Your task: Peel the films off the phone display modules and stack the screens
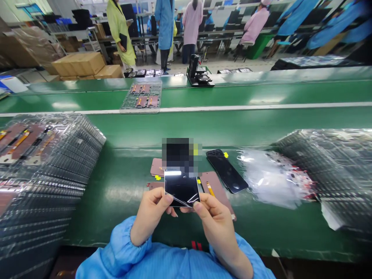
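Observation:
Both my hands hold a glossy black phone screen panel [181, 188] upright over the green bench. My left hand [151, 217] pinches its lower left corner. My right hand [216, 221] pinches the lower right corner, where a clear protective film lifts off. Several more panels lie face down on the bench just behind, copper-brown backs up [216, 186], and one lies black face up [227, 170].
A tall stack of clear plastic trays [43, 174] holding panels stands at my left, another stack [334, 170] at my right, with a heap of crumpled clear film [270, 178] beside it. One tray [142, 97] rides the green conveyor. Several people in coats stand beyond.

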`<state>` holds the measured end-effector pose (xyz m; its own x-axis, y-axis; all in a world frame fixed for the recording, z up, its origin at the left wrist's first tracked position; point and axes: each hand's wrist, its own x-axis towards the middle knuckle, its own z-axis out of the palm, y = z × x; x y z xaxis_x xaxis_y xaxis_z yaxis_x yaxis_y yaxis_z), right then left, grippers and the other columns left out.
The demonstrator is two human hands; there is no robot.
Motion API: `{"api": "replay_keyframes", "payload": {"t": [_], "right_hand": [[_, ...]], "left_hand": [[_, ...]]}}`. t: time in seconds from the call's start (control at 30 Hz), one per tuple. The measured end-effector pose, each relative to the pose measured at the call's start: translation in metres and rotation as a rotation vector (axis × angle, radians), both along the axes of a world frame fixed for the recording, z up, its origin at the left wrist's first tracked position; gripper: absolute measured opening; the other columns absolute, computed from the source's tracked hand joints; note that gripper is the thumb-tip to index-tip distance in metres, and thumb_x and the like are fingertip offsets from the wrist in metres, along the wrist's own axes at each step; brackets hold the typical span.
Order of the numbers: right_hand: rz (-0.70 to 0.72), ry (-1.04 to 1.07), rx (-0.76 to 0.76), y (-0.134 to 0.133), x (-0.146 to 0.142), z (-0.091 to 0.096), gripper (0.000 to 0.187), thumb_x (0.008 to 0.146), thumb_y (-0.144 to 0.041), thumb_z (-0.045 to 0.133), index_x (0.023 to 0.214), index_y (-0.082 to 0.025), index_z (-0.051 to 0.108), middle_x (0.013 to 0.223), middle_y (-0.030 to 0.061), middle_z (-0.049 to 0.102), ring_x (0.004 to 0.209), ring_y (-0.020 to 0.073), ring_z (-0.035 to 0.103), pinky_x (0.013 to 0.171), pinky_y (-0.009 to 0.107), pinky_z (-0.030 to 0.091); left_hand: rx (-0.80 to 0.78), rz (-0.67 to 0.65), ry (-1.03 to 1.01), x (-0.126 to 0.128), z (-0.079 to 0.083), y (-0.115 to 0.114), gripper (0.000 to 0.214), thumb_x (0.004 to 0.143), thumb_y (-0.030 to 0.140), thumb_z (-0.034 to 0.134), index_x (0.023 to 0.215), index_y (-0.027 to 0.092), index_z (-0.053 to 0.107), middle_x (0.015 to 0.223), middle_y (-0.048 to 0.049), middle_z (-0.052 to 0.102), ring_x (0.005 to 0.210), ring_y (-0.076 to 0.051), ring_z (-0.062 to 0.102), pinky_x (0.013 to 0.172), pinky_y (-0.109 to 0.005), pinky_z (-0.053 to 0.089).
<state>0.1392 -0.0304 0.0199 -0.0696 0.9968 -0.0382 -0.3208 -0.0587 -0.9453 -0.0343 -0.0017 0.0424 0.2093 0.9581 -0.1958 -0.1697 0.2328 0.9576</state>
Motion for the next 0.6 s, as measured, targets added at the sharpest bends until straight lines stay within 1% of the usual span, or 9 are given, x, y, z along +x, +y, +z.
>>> {"api": "replay_keyframes", "payload": {"t": [0.07, 0.13, 0.2, 0.27, 0.37, 0.47, 0.53, 0.6], "right_hand": [[-0.017, 0.008, 0.007, 0.001, 0.001, -0.003, 0.018, 0.091, -0.038, 0.067, 0.098, -0.023, 0.072, 0.082, 0.0043, 0.078, 0.072, 0.0190, 0.075, 0.075, 0.030, 0.061], [-0.029, 0.021, 0.012, 0.003, 0.002, -0.005, 0.019, 0.091, -0.039, 0.066, 0.098, -0.023, 0.072, 0.082, 0.0040, 0.078, 0.071, 0.0186, 0.074, 0.073, 0.030, 0.061], [-0.031, 0.027, 0.013, 0.004, 0.003, -0.007, 0.019, 0.091, -0.040, 0.066, 0.098, -0.023, 0.072, 0.081, 0.0039, 0.078, 0.070, 0.0185, 0.074, 0.071, 0.030, 0.061], [-0.028, 0.020, 0.013, 0.004, 0.003, -0.009, 0.020, 0.092, -0.040, 0.066, 0.099, -0.022, 0.072, 0.081, 0.0041, 0.078, 0.071, 0.0186, 0.074, 0.071, 0.030, 0.060], [-0.013, 0.007, 0.018, 0.002, 0.004, -0.012, 0.020, 0.093, -0.039, 0.064, 0.102, -0.022, 0.072, 0.083, 0.0042, 0.078, 0.074, 0.0193, 0.073, 0.073, 0.031, 0.060], [0.009, -0.014, 0.023, 0.001, 0.006, -0.015, 0.020, 0.094, -0.037, 0.063, 0.105, -0.023, 0.071, 0.086, 0.0041, 0.078, 0.076, 0.0201, 0.073, 0.077, 0.034, 0.059], [0.017, -0.037, 0.047, 0.002, 0.008, -0.016, 0.021, 0.095, -0.036, 0.061, 0.106, -0.023, 0.072, 0.090, 0.0049, 0.077, 0.079, 0.0211, 0.072, 0.079, 0.035, 0.058], [0.027, -0.030, 0.081, 0.004, 0.009, -0.013, 0.026, 0.097, -0.039, 0.056, 0.107, -0.023, 0.074, 0.096, 0.0068, 0.077, 0.087, 0.0232, 0.071, 0.080, 0.036, 0.058]], "left_hand": [[-0.011, -0.057, -0.092, -0.003, 0.003, -0.001, 0.054, 0.081, 0.066, 0.061, 0.069, 0.013, 0.065, 0.057, -0.0001, 0.058, 0.053, -0.014, 0.063, 0.055, -0.025, 0.050], [-0.055, -0.102, -0.172, -0.006, 0.008, -0.002, 0.056, 0.086, 0.065, 0.054, 0.075, 0.012, 0.069, 0.065, -0.0032, 0.062, 0.058, -0.015, 0.063, 0.059, -0.028, 0.055], [-0.092, -0.122, -0.201, -0.008, 0.014, -0.003, 0.054, 0.089, 0.060, 0.053, 0.076, 0.011, 0.071, 0.070, -0.0054, 0.063, 0.061, -0.016, 0.063, 0.061, -0.030, 0.056], [-0.094, -0.134, -0.198, -0.010, 0.018, -0.003, 0.052, 0.090, 0.057, 0.053, 0.078, 0.011, 0.072, 0.073, -0.0062, 0.064, 0.064, -0.016, 0.063, 0.062, -0.030, 0.056], [-0.058, -0.168, -0.089, -0.014, 0.020, -0.004, 0.043, 0.087, 0.053, 0.060, 0.080, 0.012, 0.072, 0.073, -0.0041, 0.064, 0.064, -0.015, 0.063, 0.064, -0.028, 0.055], [-0.032, -0.176, 0.070, -0.016, 0.018, -0.004, 0.034, 0.083, 0.046, 0.069, 0.074, 0.013, 0.068, 0.068, -0.0008, 0.063, 0.061, -0.012, 0.062, 0.065, -0.025, 0.052], [-0.018, -0.148, 0.105, -0.016, 0.017, -0.003, 0.033, 0.082, 0.046, 0.070, 0.072, 0.015, 0.065, 0.065, 0.0004, 0.063, 0.060, -0.011, 0.062, 0.065, -0.024, 0.050], [0.010, -0.136, 0.125, -0.016, 0.016, -0.002, 0.034, 0.082, 0.047, 0.069, 0.071, 0.015, 0.065, 0.063, 0.0006, 0.064, 0.060, -0.012, 0.061, 0.066, -0.024, 0.050]]}}
